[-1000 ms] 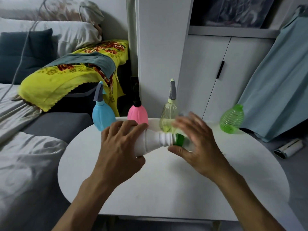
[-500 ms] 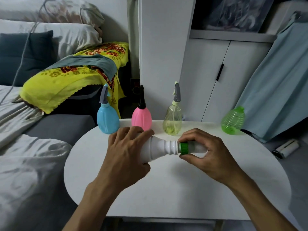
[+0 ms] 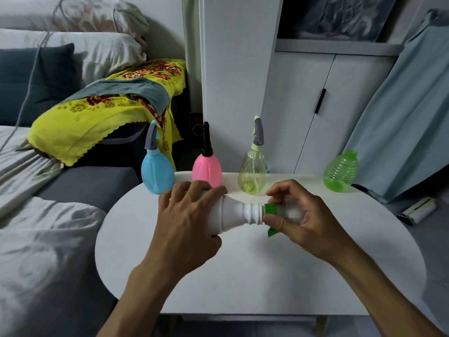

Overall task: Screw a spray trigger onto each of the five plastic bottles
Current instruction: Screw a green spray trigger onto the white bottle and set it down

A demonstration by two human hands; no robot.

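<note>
My left hand [image 3: 187, 222] grips the body of a white bottle [image 3: 233, 215] held on its side above the white table [image 3: 255, 276], neck pointing right. My right hand [image 3: 303, 220] is closed around a white spray trigger with a green collar [image 3: 271, 209] at the bottle's neck; a green lever tip shows below my thumb. Along the table's far edge stand a blue bottle [image 3: 156, 173], a pink bottle [image 3: 206, 170] and a clear yellowish bottle [image 3: 251, 176], each with a trigger on top. A green ribbed bottle [image 3: 341, 172] stands at the far right without a trigger.
A grey sofa with bedding and a yellow flowered cloth [image 3: 97, 113] lies to the left. White cabinets [image 3: 315, 105] rise behind the table. A blue cloth [image 3: 401, 117] hangs at the right, and a lint roller [image 3: 416, 211] lies on the floor.
My right hand has turned around the green collar, its fingers regripping the trigger at the neck. The view has shifted slightly; the left hand keeps its hold on the white bottle.
</note>
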